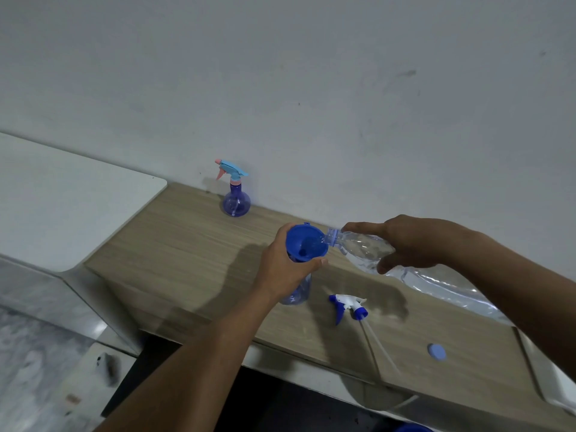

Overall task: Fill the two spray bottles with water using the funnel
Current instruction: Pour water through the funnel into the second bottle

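Observation:
A blue funnel (306, 243) sits in the neck of a clear blue spray bottle (297, 293) standing on the wooden table (187, 244). My left hand (285, 265) is wrapped around the bottle's neck just under the funnel. My right hand (408, 241) holds a clear plastic water bottle (361, 249) tipped on its side, its mouth at the funnel's right rim. A white and blue spray head (349, 305) with its tube lies on the table beside the bottle. A second spray bottle (236, 198), with a light blue and pink head screwed on, stands at the back by the wall.
A blue bottle cap (437, 351) lies near the table's front right. A white surface (62, 198) adjoins the table on the left. The wall (311, 88) runs right behind the table. Clear plastic (442, 291) lies under my right forearm.

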### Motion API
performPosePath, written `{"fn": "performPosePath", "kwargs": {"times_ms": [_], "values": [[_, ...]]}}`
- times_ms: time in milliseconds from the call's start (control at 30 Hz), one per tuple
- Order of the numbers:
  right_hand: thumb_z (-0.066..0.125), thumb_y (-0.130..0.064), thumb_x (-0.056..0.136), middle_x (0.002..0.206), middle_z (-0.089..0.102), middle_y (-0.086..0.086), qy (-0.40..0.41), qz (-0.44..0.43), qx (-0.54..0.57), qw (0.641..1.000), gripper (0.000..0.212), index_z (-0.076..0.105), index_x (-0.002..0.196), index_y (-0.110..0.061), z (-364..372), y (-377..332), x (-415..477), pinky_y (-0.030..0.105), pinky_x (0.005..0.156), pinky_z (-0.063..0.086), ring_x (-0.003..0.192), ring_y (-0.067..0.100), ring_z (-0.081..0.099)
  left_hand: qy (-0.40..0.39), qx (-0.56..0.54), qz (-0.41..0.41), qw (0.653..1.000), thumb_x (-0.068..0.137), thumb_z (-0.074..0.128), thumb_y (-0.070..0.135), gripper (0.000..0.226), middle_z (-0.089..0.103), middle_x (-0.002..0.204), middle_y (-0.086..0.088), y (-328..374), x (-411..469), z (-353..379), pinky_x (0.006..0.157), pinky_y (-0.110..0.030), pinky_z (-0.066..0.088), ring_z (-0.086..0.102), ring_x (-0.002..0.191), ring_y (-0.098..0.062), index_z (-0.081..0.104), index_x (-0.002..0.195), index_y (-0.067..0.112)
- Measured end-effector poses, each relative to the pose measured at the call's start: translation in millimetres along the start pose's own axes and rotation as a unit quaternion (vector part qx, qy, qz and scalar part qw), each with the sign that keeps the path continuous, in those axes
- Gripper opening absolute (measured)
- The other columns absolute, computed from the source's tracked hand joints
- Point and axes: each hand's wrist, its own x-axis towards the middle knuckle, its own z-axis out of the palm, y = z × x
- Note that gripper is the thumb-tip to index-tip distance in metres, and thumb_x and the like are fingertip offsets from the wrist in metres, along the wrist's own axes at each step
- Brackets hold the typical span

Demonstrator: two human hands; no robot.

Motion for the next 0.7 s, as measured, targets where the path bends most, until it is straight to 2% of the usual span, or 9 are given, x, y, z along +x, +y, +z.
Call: {"fn": "performPosePath", "kwargs": {"times_ms": [233,367,533,600,700], "values": [[0.077,-0.035,0.086,0.1,0.059,-0.001,0.001,0.0,-0.016,1.0,0.1,0.003,0.147,-0.066,0.9,5.5,3.0,0.039,0.083,0.056,0.09,0.02,0.065,0.001,-0.001,0.001,1.0,0.067,0.091,0.033,0.076,0.065,0.117,0.019,-1.3,1.2,0.8,0.081,-0.014,0.054,0.063,0.105,0.0,0.049,0.13,0.038],[0.078,-0.034,0.085,0.112,0.061,0.003,0.001,0.001,-0.017,1.0,0.103,0.001,0.143,-0.069,4.9,7.5,7.2,0.042,0.086,0.058,0.093,0.023,0.067,0.001,0.006,-0.002,1.0,0.068,0.091,0.031,0.076,0.064,0.118,0.019,-0.9,1.5,0.6,0.077,-0.006,0.05,0.062,0.105,0.001,0.049,0.131,0.036],[0.074,-0.034,0.089,0.109,0.052,0.0,0.008,-0.012,-0.014,1.0,0.099,0.0,0.145,-0.068,7.8,7.2,5.9,0.036,0.082,0.056,0.091,0.018,0.064,0.005,0.007,0.001,1.0,0.068,0.091,0.031,0.074,0.065,0.116,0.021,-2.1,1.8,1.2,0.079,-0.009,0.052,0.063,0.106,0.002,0.05,0.129,0.038],[0.072,-0.036,0.091,0.107,0.05,-0.003,0.029,-0.022,-0.016,0.999,0.096,0.0,0.146,-0.067,10.9,8.2,5.2,0.03,0.076,0.049,0.089,0.013,0.057,0.006,0.008,0.004,1.0,0.067,0.091,0.031,0.072,0.065,0.115,0.022,-2.6,1.5,1.3,0.08,-0.012,0.054,0.063,0.105,0.002,0.051,0.127,0.04],[0.071,-0.04,0.091,0.107,0.051,-0.004,0.071,-0.034,-0.003,0.997,0.094,-0.001,0.145,-0.068,17.6,9.9,6.6,0.03,0.079,0.045,0.094,0.015,0.055,0.011,0.008,0.008,1.0,0.067,0.091,0.031,0.069,0.065,0.113,0.024,-4.0,2.0,1.9,0.082,-0.017,0.055,0.063,0.106,0.002,0.052,0.122,0.045]]}}
